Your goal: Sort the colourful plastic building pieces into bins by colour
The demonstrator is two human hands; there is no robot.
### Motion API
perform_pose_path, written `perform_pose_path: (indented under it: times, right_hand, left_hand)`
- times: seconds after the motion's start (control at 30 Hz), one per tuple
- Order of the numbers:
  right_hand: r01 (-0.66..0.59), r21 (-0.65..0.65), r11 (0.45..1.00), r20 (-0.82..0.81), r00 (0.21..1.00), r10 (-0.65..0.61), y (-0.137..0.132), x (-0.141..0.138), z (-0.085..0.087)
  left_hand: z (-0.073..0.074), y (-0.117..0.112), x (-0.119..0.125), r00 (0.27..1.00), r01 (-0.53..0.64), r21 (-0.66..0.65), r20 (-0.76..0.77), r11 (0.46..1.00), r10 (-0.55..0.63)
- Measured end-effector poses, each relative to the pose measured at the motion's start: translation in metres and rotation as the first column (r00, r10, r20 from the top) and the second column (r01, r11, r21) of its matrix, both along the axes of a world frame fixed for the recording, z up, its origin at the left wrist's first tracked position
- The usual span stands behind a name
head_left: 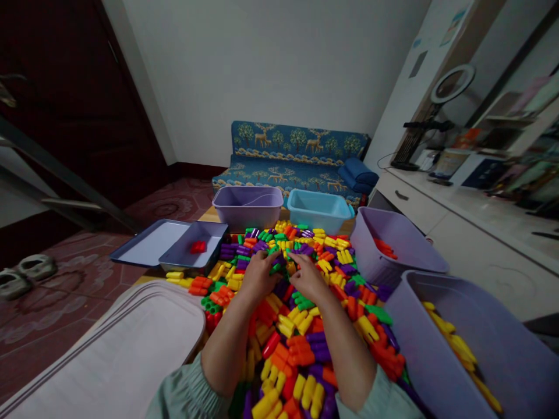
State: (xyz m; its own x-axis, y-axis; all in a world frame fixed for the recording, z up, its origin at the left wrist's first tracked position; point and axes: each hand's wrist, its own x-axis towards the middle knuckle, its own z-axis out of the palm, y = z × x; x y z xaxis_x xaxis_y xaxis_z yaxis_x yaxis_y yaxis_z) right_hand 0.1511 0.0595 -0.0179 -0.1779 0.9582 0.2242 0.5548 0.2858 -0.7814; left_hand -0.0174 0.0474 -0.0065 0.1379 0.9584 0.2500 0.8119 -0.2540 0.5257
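A thick heap of plastic building blocks [301, 320] in yellow, orange, red, green and purple covers the table. My left hand [261, 276] is over the middle of it, thumb and forefinger closed around a green block [276, 266]; purple pieces lie close by, and some fingertips are hidden. Just to the right, my right hand [309, 278] hovers over the pile, forefinger stretched toward the left hand and thumb apart, with nothing visible in its grasp. Both forearms reach across the blocks from the near edge.
A purple bin [248, 210] and a blue bin [321, 212] stand behind the heap. At right, one purple bin [369, 244] holds red blocks, another [399, 326] yellow ones. An open tin [174, 256] with red pieces sits left, above stacked pale lids [144, 331].
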Motion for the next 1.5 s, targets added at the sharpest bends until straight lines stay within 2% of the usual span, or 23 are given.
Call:
perform_pose_path:
  times: [0.1,0.23,0.43,0.57,0.7,0.77,0.83,0.93,1.07,1.2,1.3,1.4,1.5]
  right_hand:
    - [-0.041,-0.057,0.998,0.087,0.995,0.046,-0.005,-0.001,-0.002]
    - [-0.053,-0.034,0.998,0.076,0.996,0.055,-0.01,0.002,-0.003]
    - [-0.01,-0.073,0.997,-0.09,0.996,0.003,-0.014,0.005,0.0]
    - [0.117,-0.063,0.991,-0.179,0.976,-0.126,-0.011,0.009,-0.005]
    - [0.194,-0.061,0.979,-0.299,0.932,-0.204,-0.011,0.01,0.0]
    - [0.171,-0.14,0.975,-0.444,0.87,-0.216,-0.015,0.008,0.01]
    - [0.083,-0.208,0.975,-0.571,0.799,-0.19,-0.02,0.006,0.022]
    - [-0.081,-0.252,0.964,-0.634,0.767,-0.101,-0.025,0.003,0.032]
    - [-0.155,-0.283,0.946,-0.575,0.817,-0.039,-0.025,0.001,0.028]
    - [-0.122,-0.278,0.953,-0.432,0.902,-0.01,-0.026,0.001,0.024]
    - [-0.073,-0.184,0.98,-0.274,0.961,0.02,-0.029,-0.003,0.027]
    - [-0.04,-0.062,0.997,-0.135,0.99,0.031,-0.032,-0.006,0.03]
    - [-0.051,-0.086,0.995,-0.058,0.997,0.046,-0.032,-0.004,0.03]
  left_hand:
    - [0.001,-0.002,-0.001,0.999,0.031,0.009,0.006,0.999,-0.031]
    - [0.002,-0.006,0.001,0.999,0.042,0.027,0.032,0.999,-0.043]
    - [0.003,-0.005,0.002,0.974,0.073,0.03,0.213,0.997,-0.078]
    - [0.002,-0.004,0.004,0.916,0.062,0.107,0.388,0.992,-0.099]
    - [0.002,-0.004,0.006,0.87,0.037,0.053,0.489,0.998,-0.059]
    - [0.002,-0.003,0.007,0.834,0.033,0.026,0.551,0.999,-0.041]
    - [0.0,-0.001,0.007,0.772,0.035,0.008,0.634,0.999,-0.032]
    - [-0.001,0.001,0.006,0.673,0.054,-0.02,0.739,0.998,-0.022]
    - [-0.001,0.0,0.004,0.671,0.091,-0.042,0.741,0.995,-0.03]
    - [0.0,-0.001,0.005,0.666,0.06,-0.034,0.746,0.998,-0.015]
    - [0.002,-0.002,0.008,0.668,0.017,-0.065,0.743,0.998,0.037]
    - [0.006,-0.005,0.009,0.716,-0.007,-0.076,0.696,0.997,0.058]
    - [0.012,-0.007,0.009,0.808,-0.053,-0.044,0.586,0.998,0.068]
